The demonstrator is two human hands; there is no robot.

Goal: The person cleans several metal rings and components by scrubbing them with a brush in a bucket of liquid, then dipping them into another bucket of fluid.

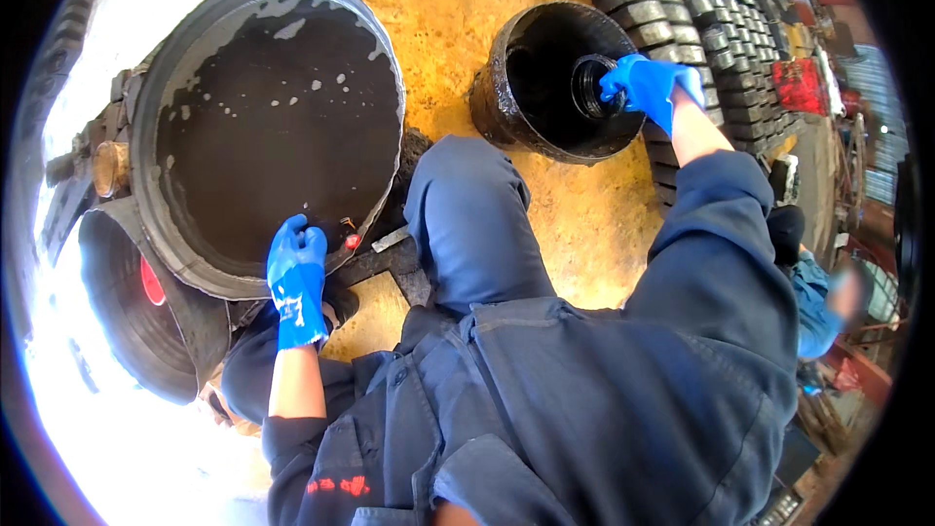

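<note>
My right hand (651,88), in a blue rubber glove, is closed on the edge of a small round black can (587,88). The can is tilted inside a black-coated bucket (497,97), and its far side is hard to tell from the dark inside. My left hand (297,268), gloved the same way, is at the near rim of a big round metal tub (392,166). Its fingers reach over the edge, loosely bent, with nothing seen in them. Dark brown liquid (273,136) with pale foam specks fills the tub. A small red and black object (352,237) is at the rim beside this hand.
Large tyres (643,15) stand beyond the bucket at right. An open drum (136,302) lies left of the tub. Between tub and bucket is a stained yellow floor (438,39), with my knee (472,224) in front. Another person (823,302) is at far right.
</note>
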